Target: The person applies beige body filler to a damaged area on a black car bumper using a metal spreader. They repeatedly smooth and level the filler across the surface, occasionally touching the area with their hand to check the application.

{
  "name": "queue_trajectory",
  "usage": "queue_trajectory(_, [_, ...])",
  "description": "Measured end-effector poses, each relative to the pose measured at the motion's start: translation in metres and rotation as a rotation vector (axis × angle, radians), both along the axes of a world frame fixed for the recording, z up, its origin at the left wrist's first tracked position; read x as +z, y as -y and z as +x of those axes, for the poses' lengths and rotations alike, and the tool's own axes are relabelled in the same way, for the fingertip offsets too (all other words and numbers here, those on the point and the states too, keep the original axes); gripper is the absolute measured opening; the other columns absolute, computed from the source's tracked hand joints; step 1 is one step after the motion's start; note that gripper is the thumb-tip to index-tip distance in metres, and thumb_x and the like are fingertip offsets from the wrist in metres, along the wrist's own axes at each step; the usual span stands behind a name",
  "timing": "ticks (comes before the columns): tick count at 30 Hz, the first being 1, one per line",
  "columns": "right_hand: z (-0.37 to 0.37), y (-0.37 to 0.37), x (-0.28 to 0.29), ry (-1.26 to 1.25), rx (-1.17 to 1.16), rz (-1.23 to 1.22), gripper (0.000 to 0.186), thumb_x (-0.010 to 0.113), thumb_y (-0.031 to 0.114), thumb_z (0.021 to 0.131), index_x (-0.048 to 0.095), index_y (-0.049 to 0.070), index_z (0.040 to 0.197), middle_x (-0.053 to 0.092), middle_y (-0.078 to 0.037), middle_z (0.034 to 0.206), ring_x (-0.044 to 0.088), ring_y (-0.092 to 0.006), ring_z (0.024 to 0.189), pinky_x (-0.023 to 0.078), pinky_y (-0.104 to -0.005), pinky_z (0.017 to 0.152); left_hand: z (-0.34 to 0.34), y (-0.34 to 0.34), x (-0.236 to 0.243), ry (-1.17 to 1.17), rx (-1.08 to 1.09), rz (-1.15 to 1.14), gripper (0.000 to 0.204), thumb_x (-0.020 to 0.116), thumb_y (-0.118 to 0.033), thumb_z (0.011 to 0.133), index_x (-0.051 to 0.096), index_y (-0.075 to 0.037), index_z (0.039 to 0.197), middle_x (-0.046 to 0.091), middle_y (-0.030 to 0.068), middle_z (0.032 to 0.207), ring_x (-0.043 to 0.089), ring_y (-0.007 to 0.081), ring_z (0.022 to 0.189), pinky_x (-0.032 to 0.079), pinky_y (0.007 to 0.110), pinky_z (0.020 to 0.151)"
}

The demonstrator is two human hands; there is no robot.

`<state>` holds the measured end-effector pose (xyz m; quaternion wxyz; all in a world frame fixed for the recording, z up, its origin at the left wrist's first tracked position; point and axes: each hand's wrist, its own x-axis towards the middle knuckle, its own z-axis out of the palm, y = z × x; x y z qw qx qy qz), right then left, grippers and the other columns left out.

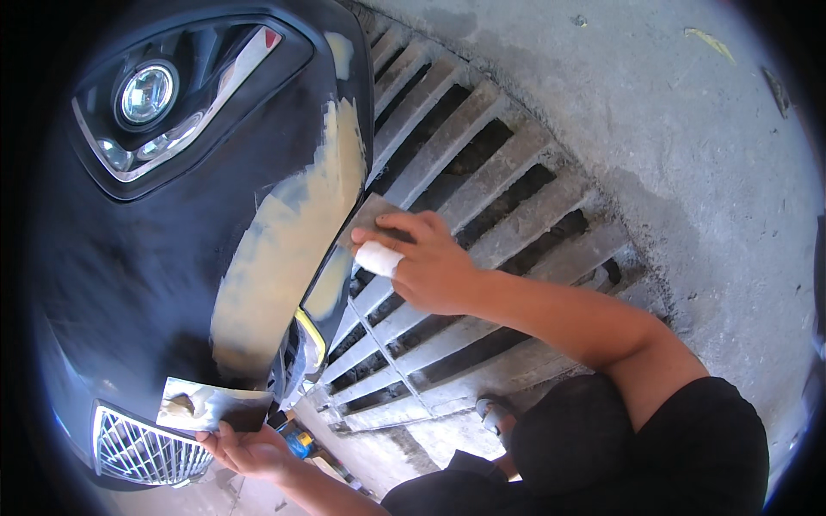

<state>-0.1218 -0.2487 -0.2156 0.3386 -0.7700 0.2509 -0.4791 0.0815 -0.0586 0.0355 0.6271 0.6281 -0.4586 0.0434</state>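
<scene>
Beige body filler [284,232] lies in a long streaky patch along the edge of a dark car bumper [155,284]. My right hand [434,262], white tape around one finger, grips a flat grey filler spreader [372,213] close to the patch's right edge. Whether the blade touches the bumper I cannot tell. Lower left, my left hand [245,449] pinches the edge of a flat metal mixing plate [211,417]. A small lump of filler [179,404] sits on the plate. Another smear of filler [328,288] shows just past the bumper's edge line.
A headlight [147,93] is set in the bumper's upper left, a chrome grille [151,447] below. Beneath my right arm runs a slatted floor grate [482,198] with open gaps, bordered by concrete [688,172]. A blue item [299,443] stands on the floor behind my left hand.
</scene>
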Motion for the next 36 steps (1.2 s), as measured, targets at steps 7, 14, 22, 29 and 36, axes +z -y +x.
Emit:
queue_trajectory(7, [-0.003,0.004,0.000,-0.028,-0.096,-0.085,0.029,0.068,0.011,0.075,0.072,0.007,0.103,0.052,-0.003,0.146,0.043,-0.0271,0.130,0.035,-0.0532,0.095,-0.003,0.000,-0.008,0.051,0.000,0.044,0.039,0.056,-0.010,0.090,0.057,-0.004,0.128,0.057,0.0160,0.130,0.053,0.0327,0.121,0.038,0.051,0.108])
queue_trajectory(14, [-0.015,0.023,-0.012,-0.046,-0.084,-0.160,0.033,0.064,0.009,0.078,0.071,0.008,0.110,0.053,0.002,0.146,0.042,-0.0254,0.134,0.033,-0.0569,0.104,-0.010,0.004,-0.008,0.028,-0.094,0.085,0.039,0.056,-0.011,0.091,0.055,-0.002,0.128,0.057,0.0168,0.130,0.054,0.0328,0.119,0.039,0.050,0.107])
queue_trajectory(22, [-0.021,0.038,-0.022,-0.117,0.085,-0.114,0.041,0.065,0.004,0.078,0.069,0.012,0.118,0.049,0.004,0.149,0.040,-0.0248,0.136,0.030,-0.0578,0.110,-0.017,0.011,-0.008,0.024,-0.096,0.111,0.038,0.057,-0.011,0.091,0.054,-0.003,0.128,0.057,0.0166,0.129,0.054,0.0330,0.118,0.040,0.050,0.105])
queue_trajectory(29, [-0.020,0.047,-0.025,-0.050,0.014,-0.194,0.051,0.067,0.004,0.079,0.064,0.017,0.128,0.047,0.006,0.150,0.041,-0.0241,0.135,0.032,-0.0529,0.110,-0.029,0.018,-0.011,-0.005,-0.101,0.123,0.036,0.057,-0.012,0.091,0.052,-0.003,0.126,0.058,0.0160,0.126,0.055,0.0315,0.115,0.041,0.049,0.103])
queue_trajectory(36, [-0.027,0.049,-0.025,0.056,0.003,-0.057,0.046,0.066,0.002,0.081,0.063,0.010,0.126,0.054,0.000,0.143,0.044,-0.0272,0.133,0.035,-0.0495,0.108,-0.046,0.028,-0.022,-0.035,-0.146,0.155,0.035,0.057,-0.012,0.091,0.051,-0.003,0.125,0.059,0.0158,0.123,0.056,0.0297,0.115,0.041,0.045,0.105])
